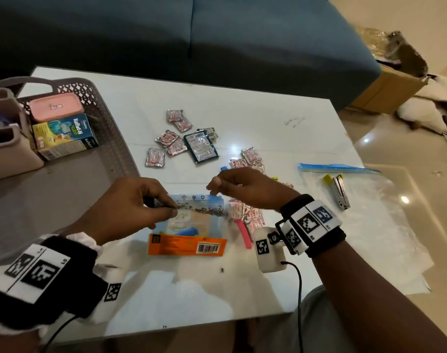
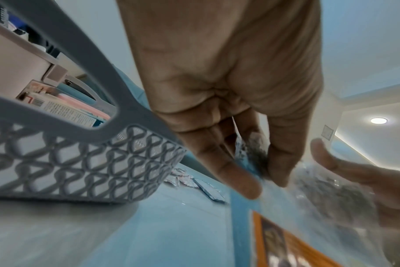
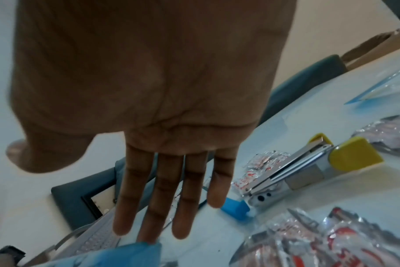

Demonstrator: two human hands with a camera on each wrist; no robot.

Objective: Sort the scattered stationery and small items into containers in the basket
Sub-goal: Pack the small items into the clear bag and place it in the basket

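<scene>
Clear plastic with a blue zip strip makes up the small zip bag point(image 1: 192, 212) held just above the white worktop point(image 1: 281, 128), near the person's edge. The left hand point(image 1: 130, 205) has its grip closed on the bag's top edge, thumb and fingertips point(image 2: 244, 186) pinching the strip. The right hand point(image 1: 245, 189) hovers over the bag's other corner with fingers point(image 3: 158, 198) straight and spread, holding nothing. An orange packet point(image 1: 186, 247) lies under the bag, a pink strip point(image 1: 244, 234) beside it. Silver foil sachets point(image 1: 166, 142) are scattered mid-worktop around a dark blue packet point(image 1: 200, 147). A stapler point(image 1: 338, 192) with a yellow end rests on a larger zip bag point(image 1: 357, 200) to the right. The grey basket point(image 1: 115, 138) stands at the left, holding a pink case point(image 1: 55, 107) and a medicine box point(image 1: 64, 136).
</scene>
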